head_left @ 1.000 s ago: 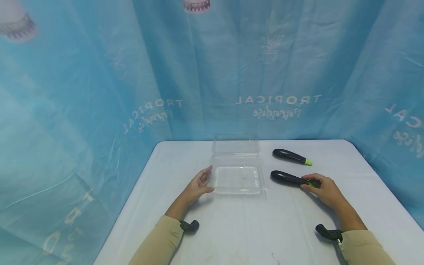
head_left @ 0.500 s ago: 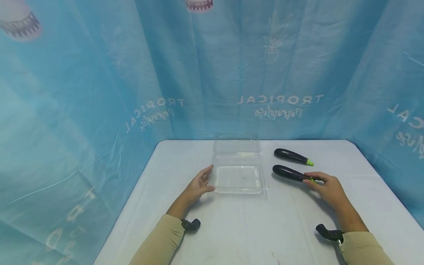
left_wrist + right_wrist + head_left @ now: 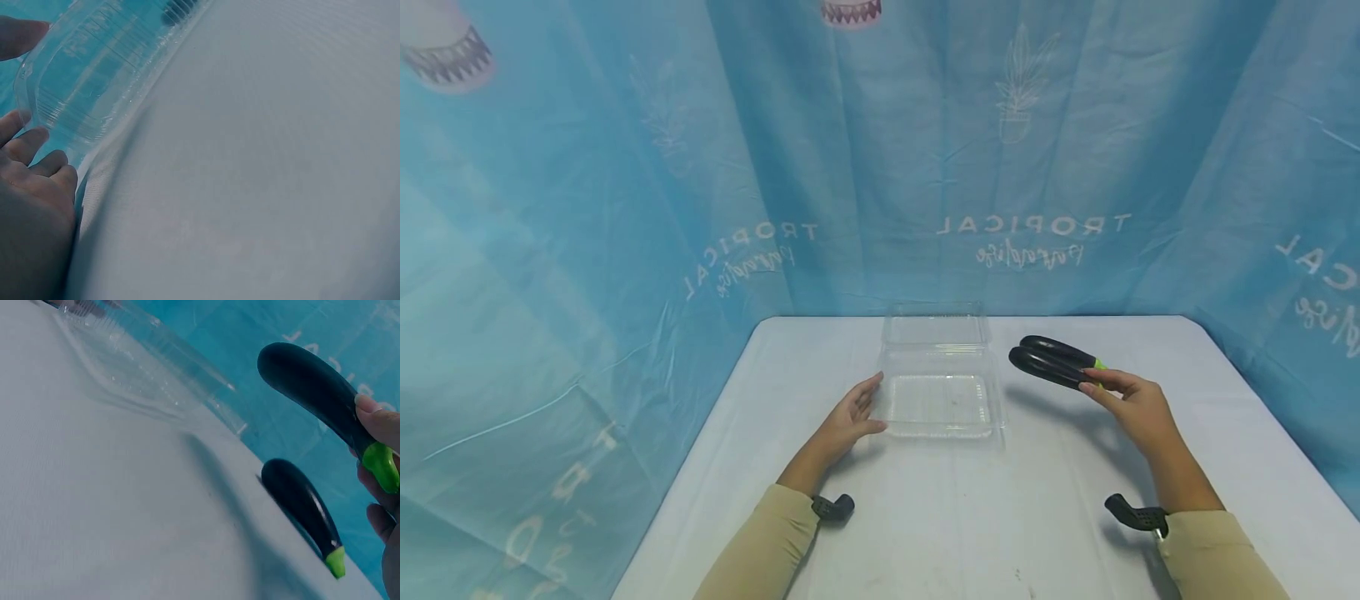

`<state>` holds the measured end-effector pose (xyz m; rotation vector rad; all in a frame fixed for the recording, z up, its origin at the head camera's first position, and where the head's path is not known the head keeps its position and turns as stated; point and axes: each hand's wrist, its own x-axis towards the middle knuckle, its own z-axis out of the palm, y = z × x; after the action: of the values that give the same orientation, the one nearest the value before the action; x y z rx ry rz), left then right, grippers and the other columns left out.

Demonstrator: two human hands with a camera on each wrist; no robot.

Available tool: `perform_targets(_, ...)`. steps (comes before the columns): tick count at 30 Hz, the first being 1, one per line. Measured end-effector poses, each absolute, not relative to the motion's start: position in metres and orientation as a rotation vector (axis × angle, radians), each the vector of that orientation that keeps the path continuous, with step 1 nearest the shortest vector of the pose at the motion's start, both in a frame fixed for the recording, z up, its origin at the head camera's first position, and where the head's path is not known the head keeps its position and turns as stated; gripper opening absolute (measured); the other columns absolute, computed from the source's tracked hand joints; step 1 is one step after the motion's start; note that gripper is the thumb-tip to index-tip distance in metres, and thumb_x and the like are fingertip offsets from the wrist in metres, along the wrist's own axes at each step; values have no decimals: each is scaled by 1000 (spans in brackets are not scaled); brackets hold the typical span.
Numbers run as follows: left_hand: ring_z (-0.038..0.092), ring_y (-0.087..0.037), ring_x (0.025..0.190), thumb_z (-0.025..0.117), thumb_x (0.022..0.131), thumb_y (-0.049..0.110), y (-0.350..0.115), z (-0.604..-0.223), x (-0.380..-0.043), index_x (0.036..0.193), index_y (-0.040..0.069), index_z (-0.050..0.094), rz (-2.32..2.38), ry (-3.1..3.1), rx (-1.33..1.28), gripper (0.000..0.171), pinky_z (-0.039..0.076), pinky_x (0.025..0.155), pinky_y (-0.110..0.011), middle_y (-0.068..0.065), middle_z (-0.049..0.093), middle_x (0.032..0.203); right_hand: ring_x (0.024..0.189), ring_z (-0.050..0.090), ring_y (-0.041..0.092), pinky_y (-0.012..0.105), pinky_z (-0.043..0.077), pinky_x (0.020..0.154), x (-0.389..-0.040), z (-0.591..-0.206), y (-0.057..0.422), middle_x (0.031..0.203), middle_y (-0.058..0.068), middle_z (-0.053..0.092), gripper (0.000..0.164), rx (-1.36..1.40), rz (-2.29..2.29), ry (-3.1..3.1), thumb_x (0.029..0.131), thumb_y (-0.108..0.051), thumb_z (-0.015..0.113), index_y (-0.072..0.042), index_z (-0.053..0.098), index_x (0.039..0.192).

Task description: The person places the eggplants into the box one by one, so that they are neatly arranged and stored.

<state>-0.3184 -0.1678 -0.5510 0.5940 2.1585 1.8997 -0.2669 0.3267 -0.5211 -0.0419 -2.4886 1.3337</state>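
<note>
In the head view my right hand (image 3: pixel 1138 408) pinches a dark eggplant (image 3: pixel 1043 367) near its green stem end and holds it above the table. The right wrist view shows the thumb on top of this held eggplant (image 3: pixel 309 387). A second eggplant (image 3: pixel 303 503) lies on the white cloth; from the head it is partly hidden behind the held one. My left hand (image 3: pixel 844 427) rests at the left side of a clear plastic clamshell box (image 3: pixel 936 429), thumb and fingers spread against its edge. The box stands with its lid (image 3: pixel 934 329) folded back.
A white cloth covers the table (image 3: pixel 955 525). Blue printed curtains (image 3: pixel 880 167) hang behind the table and along its sides. The box lid reaches the table's back edge.
My right hand has lifted the nearer eggplant off the table and moved it up and slightly left, in front of the other one. The left hand and the box stay in place.
</note>
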Motion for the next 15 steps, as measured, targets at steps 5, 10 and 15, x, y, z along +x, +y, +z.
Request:
perform_targets(5, 18, -21, 158, 77, 89, -5, -168, -553, -319, 164, 9, 32, 1910, 2144, 587, 89, 23, 124, -29, -2, 25, 172, 135, 50, 44, 62, 44, 99, -277, -516, 314, 131, 23, 68, 50, 45, 1368, -2450, 96, -40, 80, -2, 74, 128)
perform_targets(10, 18, -20, 158, 77, 90, -4, -168, -553, -319, 165, 9, 31, 1899, 2144, 601, 89, 23, 124, -27, -2, 24, 172, 126, 54, 35, 43, 45, 91, -285, -515, 299, 124, 18, 71, 47, 80, 1384, -2433, 95, -38, 80, -2, 76, 125)
perform_targets(15, 18, -20, 158, 77, 90, -4, -168, -552, -319, 164, 9, 31, 1910, 2141, 606, 89, 23, 124, -27, -3, 24, 172, 121, 54, 31, 44, 45, 92, -293, -514, 282, 120, 18, 71, 43, 153, 1427, -2400, 95, -33, 82, -2, 76, 125)
